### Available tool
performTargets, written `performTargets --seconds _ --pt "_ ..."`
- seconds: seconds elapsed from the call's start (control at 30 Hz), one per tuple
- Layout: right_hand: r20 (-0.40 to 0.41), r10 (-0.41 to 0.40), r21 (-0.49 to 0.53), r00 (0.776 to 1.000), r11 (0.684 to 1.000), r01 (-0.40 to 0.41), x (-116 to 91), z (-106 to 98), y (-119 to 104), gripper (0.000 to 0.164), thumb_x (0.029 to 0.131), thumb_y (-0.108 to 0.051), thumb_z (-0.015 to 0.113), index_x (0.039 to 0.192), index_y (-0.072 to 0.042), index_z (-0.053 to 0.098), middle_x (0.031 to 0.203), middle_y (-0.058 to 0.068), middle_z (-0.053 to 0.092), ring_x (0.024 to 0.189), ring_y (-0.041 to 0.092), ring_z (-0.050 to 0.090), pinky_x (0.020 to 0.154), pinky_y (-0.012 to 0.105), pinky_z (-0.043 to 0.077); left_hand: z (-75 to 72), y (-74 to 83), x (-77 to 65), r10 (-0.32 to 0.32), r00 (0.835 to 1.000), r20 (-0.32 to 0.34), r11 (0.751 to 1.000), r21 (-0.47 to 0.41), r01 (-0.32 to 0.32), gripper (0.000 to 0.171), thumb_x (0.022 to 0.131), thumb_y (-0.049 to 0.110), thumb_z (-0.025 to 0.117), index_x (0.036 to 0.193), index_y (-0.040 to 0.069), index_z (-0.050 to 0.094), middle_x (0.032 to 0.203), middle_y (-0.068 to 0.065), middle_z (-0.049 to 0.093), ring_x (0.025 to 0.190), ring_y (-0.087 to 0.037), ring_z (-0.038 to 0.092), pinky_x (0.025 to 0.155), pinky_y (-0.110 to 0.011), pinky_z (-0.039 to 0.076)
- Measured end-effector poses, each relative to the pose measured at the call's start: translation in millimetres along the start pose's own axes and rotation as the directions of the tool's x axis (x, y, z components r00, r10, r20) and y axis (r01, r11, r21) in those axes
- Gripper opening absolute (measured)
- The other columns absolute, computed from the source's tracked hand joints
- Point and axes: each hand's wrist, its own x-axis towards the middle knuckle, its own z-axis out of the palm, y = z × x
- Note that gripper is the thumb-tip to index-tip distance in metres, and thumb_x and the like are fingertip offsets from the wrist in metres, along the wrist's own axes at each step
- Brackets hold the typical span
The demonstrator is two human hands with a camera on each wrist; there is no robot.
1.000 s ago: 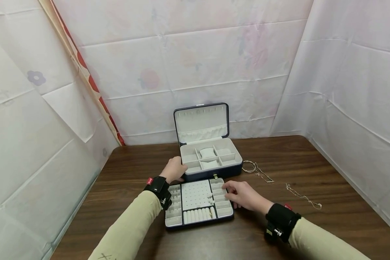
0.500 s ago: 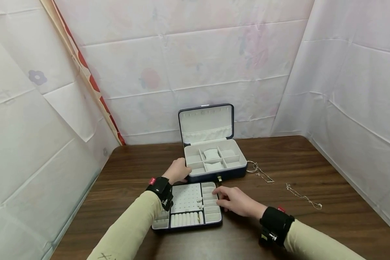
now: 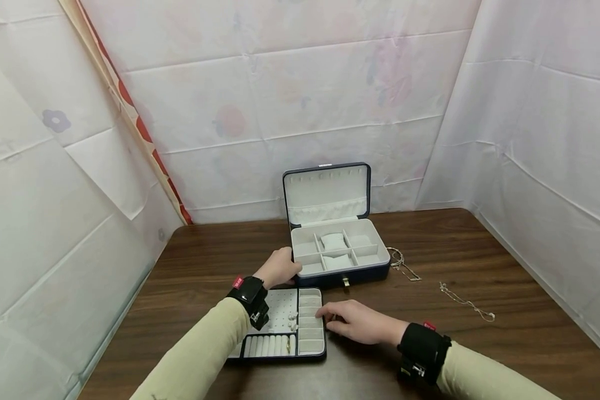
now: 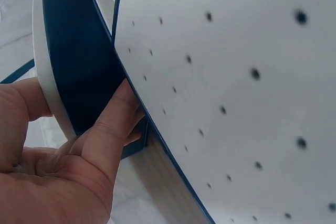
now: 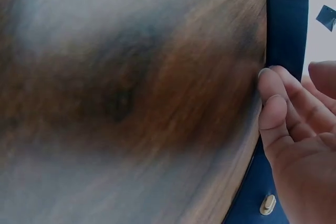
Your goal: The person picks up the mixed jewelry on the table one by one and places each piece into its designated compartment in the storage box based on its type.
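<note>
In the head view an open navy jewelry box (image 3: pixel 365 274) with pale divided compartments and a raised lid stands near the table's middle. My left hand (image 3: pixel 279 266) grips its front left corner; the left wrist view shows the thumb (image 4: pixel 31 98) at the rim and fingers on the navy wall (image 4: pixel 79 56). A matching jewelry tray (image 3: pixel 311 347) lies flat before it, partly hidden by my left forearm. It has a dotted earring panel, small earrings (image 3: pixel 293 320) and a gold ring (image 3: pixel 288 345) in the ring rolls. My right hand (image 3: pixel 357 322) holds the tray's right edge, index finger over the rim.
A bangle (image 3: pixel 396 257) with a thin chain (image 3: pixel 412 275) lies beside the box's right side. Another fine chain (image 3: pixel 467 303) lies farther right on the brown table (image 3: pixel 405 355). Pale cloth (image 3: pixel 280 100) hangs behind and on both sides.
The box has shifted right and slightly nearer with my left hand on it. The tray has slid left and nearer with my right hand at its edge. The chains have not moved.
</note>
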Motion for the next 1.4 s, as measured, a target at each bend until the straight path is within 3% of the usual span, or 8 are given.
performTargets --seconds 0.2,0.4,0.6,0.67,0.8,0.93,1.1,1.4 --pt "0.037 -0.057 0.009 0.998 0.998 0.056 -1 -1 -6 0.026 0.105 -0.007 0.055 0.129 -0.012 0.063 0.109 -0.005 0.069 0.1 -0.002 0.061 0.089 0.024 0.053 0.9 -1.3 -6.0 -0.01 1.0 0.006 1.0 0.002 0.01 0.027 0.099 0.009 0.057 0.121 -0.005 0.052 0.092 -0.013 0.059 0.071 -0.018 0.07 0.067 -0.032 0.06" --pt "0.039 -0.055 0.104 0.998 0.993 0.051 -9 -16 -5 0.022 0.106 -0.015 0.057 0.124 -0.012 0.068 0.103 -0.002 0.072 0.074 -0.002 0.063 0.07 0.02 0.055 -0.2 -1.6 -13.0 -0.008 1.0 0.027 1.0 0.005 0.008 0.046 0.099 0.008 0.056 0.139 -0.011 0.044 0.094 -0.013 0.057 0.071 -0.019 0.07 0.066 -0.032 0.059" --pt "-0.151 -0.059 0.047 0.987 0.997 0.066 -24 -56 0 0.017 0.104 -0.015 0.06 0.116 -0.013 0.073 0.087 -0.002 0.072 0.061 0.004 0.063 0.059 0.024 0.055 -0.5 -6.0 -18.0 -0.019 0.999 0.032 1.0 -0.022 0.02 0.056 0.099 0.007 0.056 0.148 -0.011 0.036 0.097 -0.014 0.056 0.07 -0.019 0.068 0.065 -0.031 0.06" --pt "-0.272 -0.023 -0.002 0.962 1.0 0.023 -30 -72 6 0.017 0.103 -0.01 0.06 0.114 -0.012 0.073 0.081 -0.003 0.072 0.06 0.004 0.063 0.057 0.025 0.055 -0.4 -7.5 -19.4 -0.024 0.999 0.032 0.999 -0.021 0.025 0.06 0.098 0.007 0.056 0.15 -0.011 0.033 0.096 -0.014 0.056 0.068 -0.019 0.067 0.064 -0.031 0.06" --pt "-0.505 0.084 -0.097 0.859 0.983 -0.154 -42 -101 26 0.017 0.1 -0.003 0.061 0.113 -0.006 0.073 0.072 -0.003 0.067 0.06 0.004 0.057 0.054 0.025 0.049 -0.4 -8.4 -22.9 -0.024 0.999 0.025 1.0 -0.014 0.024 0.06 0.096 0.006 0.056 0.149 -0.011 0.034 0.09 -0.013 0.056 0.065 -0.02 0.066 0.062 -0.031 0.06" --pt "-0.561 0.188 -0.161 0.806 0.931 -0.329 -52 -119 52 0.018 0.098 -0.005 0.065 0.115 -0.004 0.071 0.076 -0.001 0.064 0.065 0.009 0.054 0.06 0.029 0.046 -0.5 -7.7 -27.4 -0.01 1.0 0.016 1.0 0.017 0.01 0.051 0.096 0.006 0.057 0.142 -0.009 0.042 0.087 -0.01 0.057 0.067 -0.02 0.066 0.061 -0.031 0.06" --pt "-0.516 0.237 -0.263 0.823 0.871 -0.415 -57 -125 81 0.021 0.094 -0.006 0.068 0.115 -0.001 0.07 0.085 0.002 0.068 0.076 0.015 0.061 0.067 0.037 0.05 -1.8 -5.4 -31.5 0.0 1.0 0.007 0.999 0.051 0.0 0.042 0.095 0.006 0.058 0.134 -0.007 0.049 0.088 -0.009 0.061 0.067 -0.02 0.066 0.058 -0.03 0.058" --pt "-0.422 0.257 -0.411 0.87 0.8 -0.436 -53 -119 112 0.023 0.092 0.0 0.067 0.115 -0.003 0.071 0.094 0.007 0.063 0.078 0.021 0.062 0.066 0.04 0.052 -4.1 -2.8 -31.0 -0.007 1.0 0.017 0.997 0.078 0.006 0.042 0.095 0.007 0.058 0.134 -0.007 0.048 0.083 -0.008 0.059 0.063 -0.017 0.063 0.055 -0.029 0.053"
